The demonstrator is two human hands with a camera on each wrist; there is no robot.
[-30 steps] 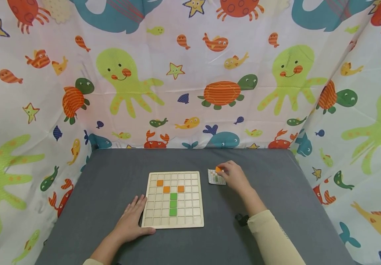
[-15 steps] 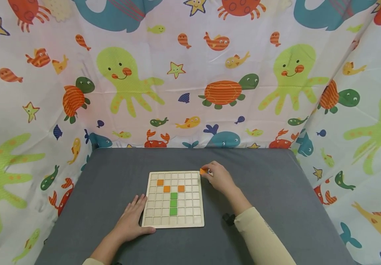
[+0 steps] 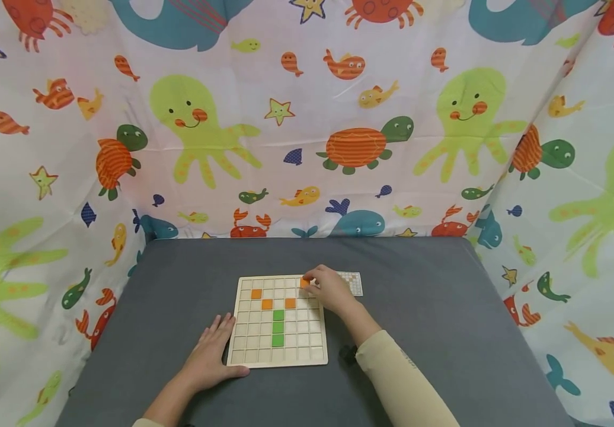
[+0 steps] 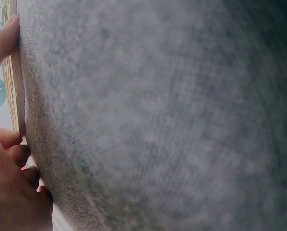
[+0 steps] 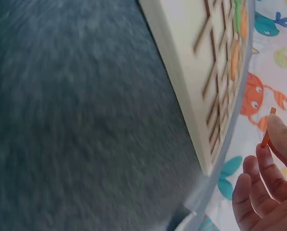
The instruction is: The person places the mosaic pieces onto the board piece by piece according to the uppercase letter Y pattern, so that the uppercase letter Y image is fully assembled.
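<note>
A square wooden grid board lies on the grey cloth. Three orange tiles, one of them this orange tile, and a column of three green tiles sit in its cells. My right hand pinches another orange tile between thumb and fingertip, over the board's upper right part. Along the board's left side and lower left corner, my left hand rests with fingers spread and straight. In the left wrist view its fingertips touch the board's edge.
Right of the board lies a small card with a printed grid, partly covered by my right hand. A curtain printed with sea animals rises behind and on both sides of the grey table surface.
My right hand has carried the orange tile leftward, from over the card to above the board's upper right cells. My left hand has stayed at the board's left side.
</note>
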